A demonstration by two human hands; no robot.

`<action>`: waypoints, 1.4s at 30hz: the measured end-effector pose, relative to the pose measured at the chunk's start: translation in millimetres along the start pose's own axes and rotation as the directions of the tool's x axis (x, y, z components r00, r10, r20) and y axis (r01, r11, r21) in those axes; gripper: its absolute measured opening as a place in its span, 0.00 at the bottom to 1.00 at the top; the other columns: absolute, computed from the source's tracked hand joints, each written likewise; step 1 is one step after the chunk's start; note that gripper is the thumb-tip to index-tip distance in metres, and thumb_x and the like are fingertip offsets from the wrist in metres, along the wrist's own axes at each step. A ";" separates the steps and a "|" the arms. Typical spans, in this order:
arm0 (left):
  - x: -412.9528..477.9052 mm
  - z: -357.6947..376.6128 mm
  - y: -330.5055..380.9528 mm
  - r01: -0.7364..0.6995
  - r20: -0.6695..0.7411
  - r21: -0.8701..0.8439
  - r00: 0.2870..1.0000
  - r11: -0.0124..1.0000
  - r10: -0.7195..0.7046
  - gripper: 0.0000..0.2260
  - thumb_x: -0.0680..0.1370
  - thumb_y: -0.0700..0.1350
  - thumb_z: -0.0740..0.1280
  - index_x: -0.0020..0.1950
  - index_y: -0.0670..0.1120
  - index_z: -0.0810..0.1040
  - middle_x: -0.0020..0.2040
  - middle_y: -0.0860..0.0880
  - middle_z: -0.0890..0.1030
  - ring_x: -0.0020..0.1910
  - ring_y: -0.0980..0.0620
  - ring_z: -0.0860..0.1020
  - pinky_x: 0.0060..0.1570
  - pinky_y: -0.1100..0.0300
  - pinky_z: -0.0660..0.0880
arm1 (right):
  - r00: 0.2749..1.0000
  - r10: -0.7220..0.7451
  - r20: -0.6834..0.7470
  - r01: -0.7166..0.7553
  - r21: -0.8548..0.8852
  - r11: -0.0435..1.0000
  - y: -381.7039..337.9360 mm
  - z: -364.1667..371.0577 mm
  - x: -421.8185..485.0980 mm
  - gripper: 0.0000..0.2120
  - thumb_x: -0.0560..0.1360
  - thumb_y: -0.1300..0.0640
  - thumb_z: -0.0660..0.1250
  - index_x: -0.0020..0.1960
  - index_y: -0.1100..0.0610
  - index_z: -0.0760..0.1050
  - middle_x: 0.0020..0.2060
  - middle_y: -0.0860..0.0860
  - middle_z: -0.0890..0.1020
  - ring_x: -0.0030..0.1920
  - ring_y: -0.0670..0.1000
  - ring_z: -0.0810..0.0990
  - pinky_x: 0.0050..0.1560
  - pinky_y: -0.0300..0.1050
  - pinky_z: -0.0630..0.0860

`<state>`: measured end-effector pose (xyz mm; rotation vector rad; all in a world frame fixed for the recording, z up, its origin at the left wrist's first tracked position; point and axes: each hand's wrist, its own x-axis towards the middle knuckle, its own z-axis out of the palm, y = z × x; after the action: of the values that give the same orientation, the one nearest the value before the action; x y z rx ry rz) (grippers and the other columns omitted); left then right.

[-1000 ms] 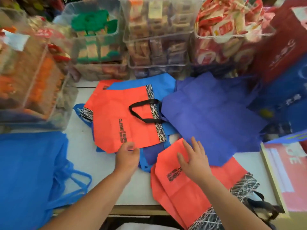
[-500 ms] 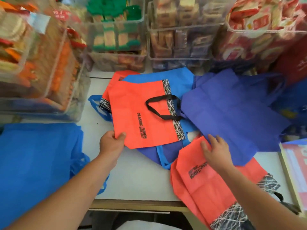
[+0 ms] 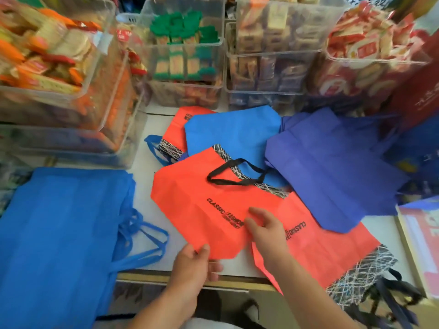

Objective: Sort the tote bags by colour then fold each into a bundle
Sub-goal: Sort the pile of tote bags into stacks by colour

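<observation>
An orange tote bag with a black handle and "CLASSIC FASHION" print lies in the middle of the white table. My left hand pinches its near corner at the table's front edge. My right hand rests flat, fingers apart, on that bag where it overlaps a second orange tote to the right. A third orange tote peeks out at the back under a light blue tote. A purple tote lies to the right. A stack of light blue totes lies at the left.
Clear plastic bins of packaged snacks line the back and left of the table. A dark red bag and darker blue bags stand at the far right. A pink-and-white box sits at the right edge.
The orange tote with the black handle has been pulled nearer and rightward, now overlapping the second orange tote. My left hand moved to its near corner; my right hand shifted onto it.
</observation>
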<state>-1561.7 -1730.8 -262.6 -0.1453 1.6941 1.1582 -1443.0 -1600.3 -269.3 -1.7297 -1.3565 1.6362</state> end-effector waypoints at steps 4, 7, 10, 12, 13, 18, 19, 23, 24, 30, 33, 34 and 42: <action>-17.4 30.6 -41.7 0.046 0.025 0.072 0.999 0.996 -0.048 0.09 0.82 0.48 0.68 0.53 0.43 0.78 0.42 0.43 0.86 0.34 0.47 0.84 0.30 0.56 0.78 | 0.984 -0.158 -0.080 0.143 -0.163 0.976 8.9 -47.5 -13.2 0.18 0.76 0.69 0.68 0.60 0.50 0.77 0.52 0.44 0.81 0.50 0.45 0.80 0.46 0.21 0.69; -19.0 51.7 -65.6 0.005 -0.074 -0.045 0.997 0.999 -0.008 0.10 0.79 0.49 0.73 0.54 0.45 0.78 0.45 0.42 0.86 0.39 0.42 0.85 0.38 0.47 0.84 | 0.974 -0.217 -0.068 0.198 -0.223 0.955 34.1 -98.1 -32.3 0.22 0.78 0.69 0.66 0.65 0.49 0.74 0.56 0.43 0.80 0.55 0.44 0.78 0.59 0.30 0.70; -20.9 73.2 -93.1 -0.070 -0.146 -0.023 0.987 0.997 0.066 0.07 0.79 0.46 0.72 0.55 0.46 0.80 0.46 0.43 0.86 0.43 0.40 0.85 0.37 0.45 0.84 | 0.971 -0.203 -0.126 0.171 -0.232 0.958 75.1 -159.8 -51.1 0.21 0.80 0.67 0.65 0.66 0.45 0.73 0.57 0.44 0.80 0.55 0.46 0.79 0.60 0.43 0.72; -27.5 92.9 -113.6 -0.055 -0.085 0.098 0.994 0.994 0.064 0.06 0.80 0.46 0.70 0.56 0.46 0.80 0.45 0.43 0.85 0.41 0.41 0.85 0.33 0.52 0.81 | 0.951 -0.174 -0.257 0.111 -0.241 0.964 99.8 -203.4 -59.2 0.19 0.80 0.65 0.65 0.66 0.47 0.73 0.57 0.49 0.80 0.53 0.51 0.79 0.56 0.46 0.73; -33.3 104.4 -122.8 -0.014 -0.008 0.174 1.000 0.985 0.015 0.06 0.81 0.46 0.69 0.55 0.45 0.79 0.44 0.43 0.85 0.40 0.43 0.84 0.32 0.55 0.79 | 0.932 -0.148 -0.330 0.066 -0.249 0.966 112.2 -224.7 -59.5 0.19 0.80 0.64 0.65 0.67 0.48 0.73 0.58 0.51 0.80 0.55 0.53 0.79 0.58 0.47 0.73; -57.6 155.4 -142.0 0.118 0.210 0.568 0.936 0.815 -0.282 0.14 0.83 0.59 0.61 0.53 0.49 0.76 0.49 0.46 0.82 0.42 0.48 0.81 0.37 0.56 0.79 | 0.901 0.040 -0.433 -0.196 -0.322 0.926 161.3 -292.7 -47.2 0.27 0.77 0.53 0.71 0.75 0.53 0.70 0.69 0.60 0.73 0.69 0.61 0.72 0.72 0.59 0.68; -56.1 160.6 -144.6 0.078 0.191 0.580 0.955 0.811 -0.229 0.13 0.83 0.59 0.62 0.52 0.51 0.75 0.50 0.47 0.81 0.45 0.48 0.81 0.43 0.54 0.81 | 0.909 0.051 -0.413 -0.201 -0.329 0.923 167.0 -297.9 -45.7 0.29 0.77 0.51 0.73 0.75 0.52 0.70 0.70 0.60 0.71 0.71 0.60 0.71 0.73 0.60 0.67; -44.6 176.1 -158.2 0.137 0.129 0.340 0.973 0.930 -0.191 0.19 0.78 0.56 0.72 0.59 0.44 0.74 0.53 0.45 0.79 0.51 0.47 0.79 0.57 0.48 0.81 | 0.961 0.073 -0.266 -0.172 -0.374 0.911 171.5 -302.2 -42.6 0.23 0.76 0.46 0.73 0.68 0.53 0.77 0.63 0.54 0.77 0.65 0.54 0.76 0.68 0.55 0.74; -42.5 179.9 -161.6 0.179 0.113 0.256 0.970 0.950 -0.213 0.20 0.76 0.55 0.75 0.58 0.42 0.75 0.54 0.44 0.80 0.52 0.46 0.80 0.57 0.47 0.81 | 0.966 0.086 -0.243 -0.183 -0.413 0.892 170.9 -300.2 -43.9 0.18 0.76 0.45 0.71 0.61 0.52 0.80 0.57 0.54 0.80 0.59 0.54 0.80 0.61 0.53 0.77; -44.3 204.0 -162.1 0.038 -0.085 0.149 0.996 0.988 -0.026 0.20 0.70 0.44 0.81 0.45 0.45 0.69 0.41 0.47 0.78 0.36 0.49 0.74 0.38 0.56 0.73 | 0.984 0.127 -0.127 -0.180 -0.701 0.690 170.3 -286.3 -49.9 0.10 0.77 0.40 0.66 0.51 0.44 0.82 0.51 0.49 0.70 0.58 0.54 0.67 0.63 0.50 0.68; -44.7 191.8 -149.9 -0.177 -0.044 0.246 0.980 0.953 0.194 0.17 0.72 0.39 0.77 0.43 0.46 0.68 0.36 0.50 0.72 0.31 0.52 0.69 0.33 0.57 0.68 | 0.991 -0.029 -0.134 -0.083 -0.754 0.652 163.5 -281.1 -52.2 0.11 0.77 0.41 0.67 0.50 0.46 0.84 0.51 0.50 0.71 0.60 0.56 0.67 0.61 0.50 0.68; -42.3 180.2 -145.9 -0.241 -0.041 0.307 0.963 0.921 0.266 0.16 0.71 0.37 0.76 0.42 0.45 0.68 0.35 0.50 0.71 0.31 0.52 0.69 0.34 0.57 0.68 | 0.980 -0.123 -0.156 -0.044 -0.774 0.632 160.6 -280.2 -51.8 0.13 0.77 0.40 0.68 0.51 0.47 0.84 0.50 0.49 0.73 0.60 0.57 0.69 0.59 0.51 0.70; -3.3 77.1 -117.8 -0.208 -0.143 0.514 0.936 0.832 0.322 0.12 0.72 0.37 0.74 0.45 0.47 0.71 0.42 0.48 0.80 0.44 0.44 0.80 0.45 0.52 0.75 | 0.987 -0.103 0.123 0.160 -0.737 0.656 144.2 -218.4 -20.9 0.23 0.80 0.39 0.62 0.73 0.46 0.72 0.72 0.47 0.72 0.72 0.51 0.68 0.73 0.48 0.64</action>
<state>-1439.9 -1737.0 -332.9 0.3039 2.2163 0.8881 -1186.5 -1612.4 -324.1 -1.9042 -2.3681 1.1051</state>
